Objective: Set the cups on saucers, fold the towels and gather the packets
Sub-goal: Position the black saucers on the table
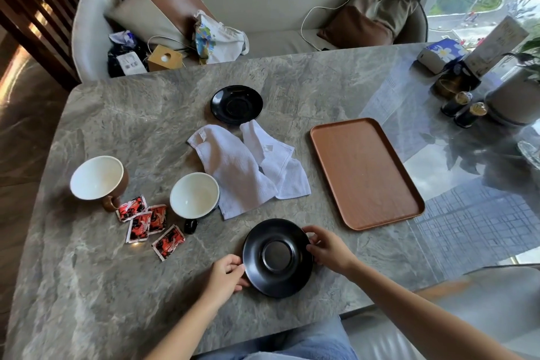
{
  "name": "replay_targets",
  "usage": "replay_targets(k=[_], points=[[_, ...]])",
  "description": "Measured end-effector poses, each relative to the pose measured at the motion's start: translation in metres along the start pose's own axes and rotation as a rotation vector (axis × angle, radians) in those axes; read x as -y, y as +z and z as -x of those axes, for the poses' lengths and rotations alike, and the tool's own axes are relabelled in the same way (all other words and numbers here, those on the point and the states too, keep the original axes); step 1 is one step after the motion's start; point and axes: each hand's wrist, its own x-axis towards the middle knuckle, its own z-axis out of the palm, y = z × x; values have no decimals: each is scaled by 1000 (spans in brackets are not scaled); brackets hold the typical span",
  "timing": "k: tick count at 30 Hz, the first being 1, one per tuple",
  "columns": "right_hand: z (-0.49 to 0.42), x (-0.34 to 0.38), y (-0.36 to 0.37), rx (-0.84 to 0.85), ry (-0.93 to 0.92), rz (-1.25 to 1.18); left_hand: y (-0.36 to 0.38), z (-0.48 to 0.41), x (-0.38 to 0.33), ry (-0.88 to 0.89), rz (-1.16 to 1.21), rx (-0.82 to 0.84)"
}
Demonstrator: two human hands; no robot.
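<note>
Both hands on the near black saucer (277, 257), lower centre of frame; no cup seated yet.

Marble table (321, 82). Brown tray (365, 172) right of centre. Two white towels (248, 172) crumpled mid-frame. Second saucer (236, 104) above them. Black-handled cup (195, 194) sits up-left of the held saucer and nearer the left hand (230, 272); brown cup (98, 178) further left. Red packets (146, 221) loose between the cups. Left hand's curled fingers pinch the saucer's left rim, and the right hand (327, 251) pinches the right rim.
</note>
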Motion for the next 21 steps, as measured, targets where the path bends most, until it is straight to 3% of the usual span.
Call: replay_targets(k=[5,21], points=[[-1,-2,-3,-66,-7,17,6,-3,-2,6,9,11],[3,2,-9,7,-10,-13,1,-12,6,7,-8,6]])
